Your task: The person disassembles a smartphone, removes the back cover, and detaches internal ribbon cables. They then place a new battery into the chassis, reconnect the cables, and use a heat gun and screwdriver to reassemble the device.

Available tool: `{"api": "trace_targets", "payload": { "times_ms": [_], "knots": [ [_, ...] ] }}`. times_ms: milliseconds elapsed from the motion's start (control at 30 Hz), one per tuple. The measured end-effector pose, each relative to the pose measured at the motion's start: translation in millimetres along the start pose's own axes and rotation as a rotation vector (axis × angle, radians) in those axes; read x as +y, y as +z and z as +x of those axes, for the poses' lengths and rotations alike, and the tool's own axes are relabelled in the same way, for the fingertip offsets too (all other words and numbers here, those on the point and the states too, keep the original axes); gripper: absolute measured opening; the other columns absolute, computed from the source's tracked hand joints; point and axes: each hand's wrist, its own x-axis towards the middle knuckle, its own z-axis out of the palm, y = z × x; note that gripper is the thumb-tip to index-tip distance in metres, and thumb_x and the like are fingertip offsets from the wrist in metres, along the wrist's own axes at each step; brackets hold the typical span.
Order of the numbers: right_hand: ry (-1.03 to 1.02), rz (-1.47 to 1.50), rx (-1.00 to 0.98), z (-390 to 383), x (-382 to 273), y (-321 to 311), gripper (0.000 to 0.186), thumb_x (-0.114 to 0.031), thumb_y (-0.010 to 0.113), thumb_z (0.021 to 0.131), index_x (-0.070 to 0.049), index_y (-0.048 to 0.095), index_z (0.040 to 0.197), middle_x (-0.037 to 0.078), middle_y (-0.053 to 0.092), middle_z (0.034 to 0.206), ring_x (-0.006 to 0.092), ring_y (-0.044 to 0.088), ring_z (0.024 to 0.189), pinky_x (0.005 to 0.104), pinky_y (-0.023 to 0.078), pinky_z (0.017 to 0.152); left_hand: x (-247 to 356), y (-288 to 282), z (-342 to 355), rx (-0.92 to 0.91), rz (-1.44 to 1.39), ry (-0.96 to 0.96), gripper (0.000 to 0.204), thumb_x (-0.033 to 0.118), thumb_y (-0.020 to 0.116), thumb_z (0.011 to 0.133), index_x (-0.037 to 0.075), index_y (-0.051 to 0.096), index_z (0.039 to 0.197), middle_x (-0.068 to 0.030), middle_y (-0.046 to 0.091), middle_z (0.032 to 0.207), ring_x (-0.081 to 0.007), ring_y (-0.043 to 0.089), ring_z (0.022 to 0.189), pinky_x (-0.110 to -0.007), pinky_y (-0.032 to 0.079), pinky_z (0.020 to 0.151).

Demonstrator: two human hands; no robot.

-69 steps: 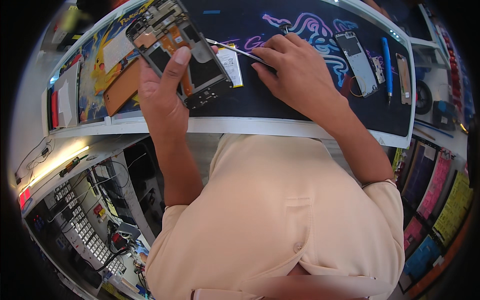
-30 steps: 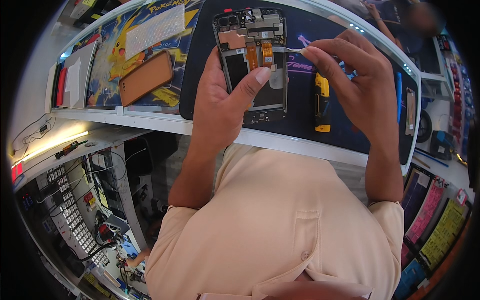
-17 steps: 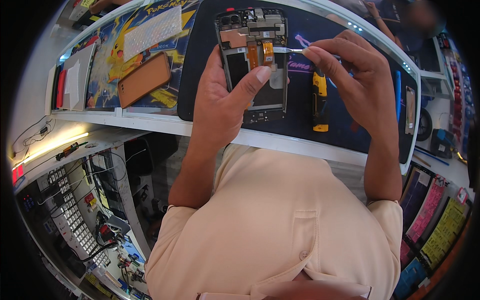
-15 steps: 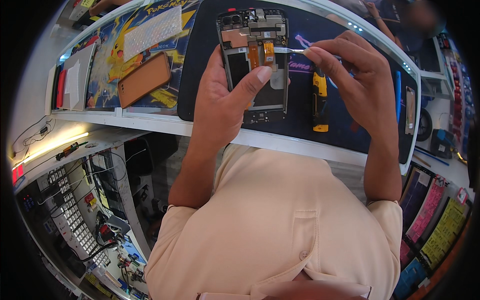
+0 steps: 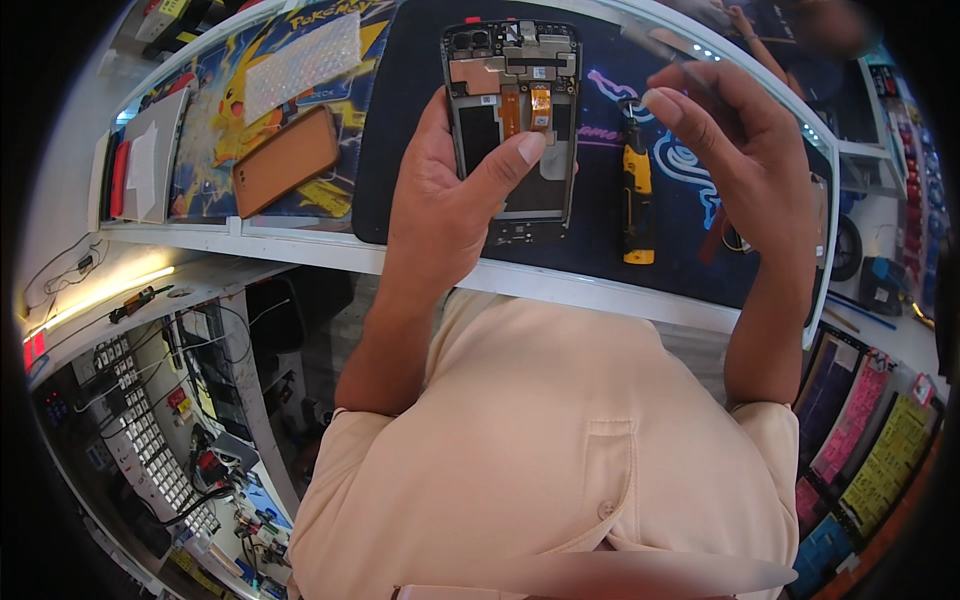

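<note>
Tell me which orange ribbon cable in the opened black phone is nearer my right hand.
The shinier orange ribbon cable by your left thumbtip; the duller one lies farther left.

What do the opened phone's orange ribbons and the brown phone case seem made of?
Orange ribbons: probably thin, glossy plastic film, since one catches a bright glint. Brown phone case: perhaps matte silicone or plastic; even colour, no sharp glare.

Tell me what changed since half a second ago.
The right hand has drawn away from the opened phone, to the right; the metal tool's tip is gone from the orange ribbon cable. Blur hides whether that hand still holds it. Unchanged: the left hand grips the phone, and the yellow-black tool lies on the mat.
</note>
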Motion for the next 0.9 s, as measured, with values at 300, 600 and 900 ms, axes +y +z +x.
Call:
{"api": "trace_targets", "payload": {
  "times_ms": [300, 600, 900],
  "knots": [
    [-0.011, 0.341, -0.132, 28.6, -25.9, 8.2, 0.044, -0.02, 0.081, 0.094, 0.002, 0.066, 0.13, 0.001, 0.067, 0.097, 0.0052, 0.055, 0.082, 0.0202, 0.046, 0.071, 5.4, 7.0, -1.9, -0.011, 0.109, -0.043, 0.045, 0.014, 0.074, 0.098, 0.002, 0.054, 0.136, -0.0087, 0.069, 0.119, -0.0112, 0.068, 0.107, -0.027, 0.058, 0.091],
    [0.018, 0.161, -0.217, 32.0, -27.8, -0.9, 0.035, -0.021, 0.081, 0.094, 0.001, 0.068, 0.118, 0.002, 0.067, 0.092, 0.0074, 0.056, 0.081, 0.0241, 0.047, 0.071, 6.8, 5.5, -2.3, -0.051, 0.138, -0.029, 0.048, 0.015, 0.074, 0.098, 0.001, 0.052, 0.139, -0.0102, 0.069, 0.119, -0.0147, 0.069, 0.106, -0.03, 0.059, 0.089],
    [0.012, 0.192, -0.207, 28.8, -19.9, -0.8, 0.032, -0.019, 0.08, 0.095, 0.0, 0.068, 0.116, 0.002, 0.068, 0.096, 0.0085, 0.059, 0.084, 0.0247, 0.048, 0.074, 7.9, 6.4, 1.1, -0.037, 0.238, -0.048, 0.048, 0.024, 0.076, 0.095, 0.001, 0.057, 0.134, -0.0097, 0.07, 0.115, -0.014, 0.069, 0.102, -0.03, 0.059, 0.089]
  ]
}}
